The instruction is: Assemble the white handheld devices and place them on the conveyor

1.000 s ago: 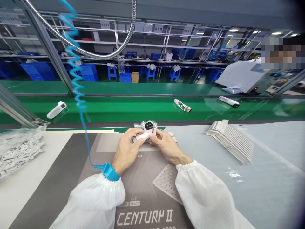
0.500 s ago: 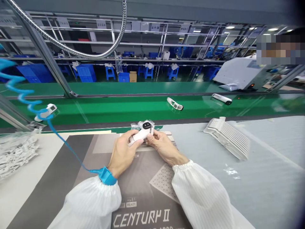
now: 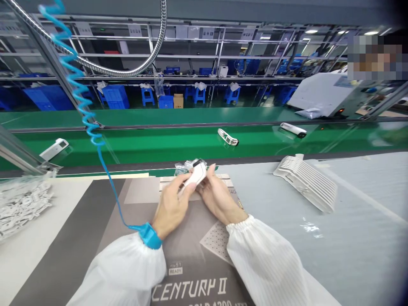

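My left hand (image 3: 173, 204) is closed around a white handheld device with a black end (image 3: 196, 173), shaped like a forehead thermometer. It is tilted, its black end up and away from me. My right hand (image 3: 218, 197) cups the device's right side, the thumb upright beside it and the fingers partly hidden behind it. A blue wrist strap (image 3: 150, 236) with a coiled cord (image 3: 78, 87) is on my left wrist. Just beyond the device lies crumpled clear plastic (image 3: 182, 167). Below my hands is a printed grey cardboard sheet (image 3: 188, 238).
On the green conveyor belt (image 3: 159, 146) lie a white device (image 3: 55, 149) at left, an opened white shell (image 3: 228, 137) and another device (image 3: 293, 129). A slatted white tray (image 3: 306, 182) stands at right. Small white parts (image 3: 25, 208) lie at left. A person is at far right.
The device has turned in my hands, its dark button face now out of sight. My right thumb has lifted off its front. The belt items have shifted left, and the coiled cord has swung right.
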Motion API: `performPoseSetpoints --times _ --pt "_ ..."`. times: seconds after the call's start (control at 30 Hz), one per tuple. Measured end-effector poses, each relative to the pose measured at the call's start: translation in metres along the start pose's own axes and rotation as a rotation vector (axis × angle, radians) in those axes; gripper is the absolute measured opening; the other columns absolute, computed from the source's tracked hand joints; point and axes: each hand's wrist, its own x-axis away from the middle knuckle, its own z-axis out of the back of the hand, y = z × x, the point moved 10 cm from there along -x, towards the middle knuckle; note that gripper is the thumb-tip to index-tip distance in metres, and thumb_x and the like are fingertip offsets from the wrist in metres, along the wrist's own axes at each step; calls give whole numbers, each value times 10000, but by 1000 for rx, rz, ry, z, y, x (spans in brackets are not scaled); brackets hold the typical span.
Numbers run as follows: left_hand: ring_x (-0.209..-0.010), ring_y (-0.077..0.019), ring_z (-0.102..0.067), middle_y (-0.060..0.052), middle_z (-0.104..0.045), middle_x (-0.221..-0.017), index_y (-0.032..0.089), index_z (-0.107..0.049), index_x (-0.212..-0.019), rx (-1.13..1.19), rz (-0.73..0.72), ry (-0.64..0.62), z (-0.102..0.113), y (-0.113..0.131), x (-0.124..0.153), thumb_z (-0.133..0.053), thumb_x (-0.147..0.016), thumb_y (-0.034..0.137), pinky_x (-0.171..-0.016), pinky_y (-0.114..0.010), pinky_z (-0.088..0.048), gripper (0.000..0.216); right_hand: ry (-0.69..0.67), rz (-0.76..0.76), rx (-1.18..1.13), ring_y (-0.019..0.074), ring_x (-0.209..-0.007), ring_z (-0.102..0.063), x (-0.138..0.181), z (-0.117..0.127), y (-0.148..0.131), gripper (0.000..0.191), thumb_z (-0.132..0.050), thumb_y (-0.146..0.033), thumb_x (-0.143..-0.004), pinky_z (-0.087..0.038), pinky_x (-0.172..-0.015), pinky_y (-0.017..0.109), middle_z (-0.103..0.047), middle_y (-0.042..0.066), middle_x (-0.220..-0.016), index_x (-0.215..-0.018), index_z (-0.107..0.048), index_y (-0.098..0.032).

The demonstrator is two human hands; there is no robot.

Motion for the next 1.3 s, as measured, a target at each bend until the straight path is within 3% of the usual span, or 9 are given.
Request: performPoseSetpoints --times 0.17,0.3,0.37,0.47,0.63,0.9,1.03,1.13,1.3 --pt "-1056 -405 -679 -222 -604 -1351 140 -402 -1491 -570 60 -300 -41 7 14 -465 -981 478 -862 -529 -526 614 175 -290 -407 183 -665 -626 9 4 26 613 -312 -621 -1005 -522 -672 311 -608 18 -598 -789 -665 -170" --pt "-916 -415 -713 -199 -739 -1021 130 -564 -1340 -708 89 -430 -44 7 15 -459 -950 595 -770 -490 -539 615 241 -247 -461 145 -423 -440 10 13 18 600 -329 -550 -1005 -421 -484 260 -316 -38 -359 -549 -505 -203" --pt "-900 -391 -718 -178 -747 -951 144 -632 -1229 -669 93 -409 -38 5 12 -460 -931 640 -757 -451 -539 603 239 -246 -428 146 -425 -442 9 15 15 606 -324 -564 -1001 -429 -485 266 -331 -32 -367 -545 -497 -204" --pt "-883 -361 -719 -155 -747 -924 160 -660 -1136 -682 161 -253 -16 -7 6 -450 -945 624 -762 -440 -534 544 72 -269 -341 170 -617 -592 8 0 13 507 -404 -556 -1000 -515 -618 293 -580 13 -589 -735 -615 -180" --pt "-1199 -280 -609 -120 -650 -1298 211 -527 -1342 -476 -64 136 12 15 5 -552 -948 494 -990 -426 -486 486 -139 -168 -223 199 -986 -636 12 -24 15 218 -697 -410 -885 -533 -901 344 -687 39 -948 -940 -647 -205" --pt "-1238 -250 -571 -116 -629 -1315 196 -584 -1278 -370 -282 122 3 43 10 -431 -1015 350 -1073 -400 -435 341 -69 -71 -112 231 -1098 -619 12 -14 22 236 -752 -331 -766 -522 -993 390 -680 33 -992 -972 -674 -245" --pt "-1195 -258 -594 -89 -643 -1304 230 -585 -1298 -362 -186 68 5 30 5 -470 -996 444 -1018 -390 -454 388 -7 -98 -151 228 -1074 -619 13 -13 22 251 -772 -406 -792 -518 -986 392 -680 40 -960 -940 -676 -229" --pt "-1123 -261 -636 -59 -677 -1258 277 -591 -1318 -331 -53 83 16 17 2 -438 -995 499 -921 -370 -483 420 -96 -106 -114 229 -1058 -622 18 -27 18 323 -738 -489 -834 -539 -924 393 -687 67 -1033 -995 -686 -214" --pt "-571 -190 -645 -35 -692 -674 217 -640 -1211 25 294 38 25 -15 0 -297 -966 668 -550 -274 -475 618 -178 -89 158 161 -776 -633 23 -32 13 514 -769 -502 -804 -537 -662 302 -684 50 -1061 -1239 -627 -266"
